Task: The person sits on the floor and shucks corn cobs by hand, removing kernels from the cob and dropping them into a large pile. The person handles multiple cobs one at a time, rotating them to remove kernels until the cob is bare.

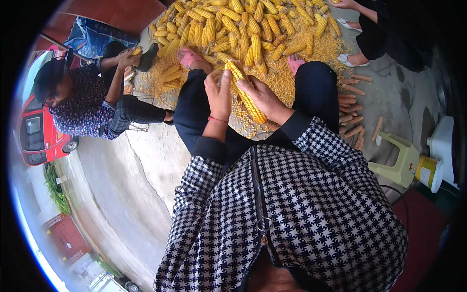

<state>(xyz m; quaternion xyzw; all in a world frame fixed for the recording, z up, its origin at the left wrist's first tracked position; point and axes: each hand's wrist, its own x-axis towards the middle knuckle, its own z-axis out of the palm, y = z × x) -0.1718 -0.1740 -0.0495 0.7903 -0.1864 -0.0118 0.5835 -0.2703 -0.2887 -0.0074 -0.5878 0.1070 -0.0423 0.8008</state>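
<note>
A yellow ear of corn [247,95] is held between my two hands above my lap, slanting from upper left to lower right. My left hand [219,93] touches its upper end, with the thumb raised beside the cob. My right hand [263,95] grips the middle of the ear, thumb on top of the kernels; its fingers are hidden underneath. Beneath and behind it, a bare reddish cob [271,125] partly shows by my right hand. Beyond my feet lies a heap of corn ears [233,29], with loose kernels [312,78] spread around it.
At the left a seated person [85,87] holds a piece of corn. Another person [386,33] sits at the upper right. Stripped cobs [350,109] lie on the concrete to the right, near a green plastic stool [401,160] and a yellow bucket [427,173].
</note>
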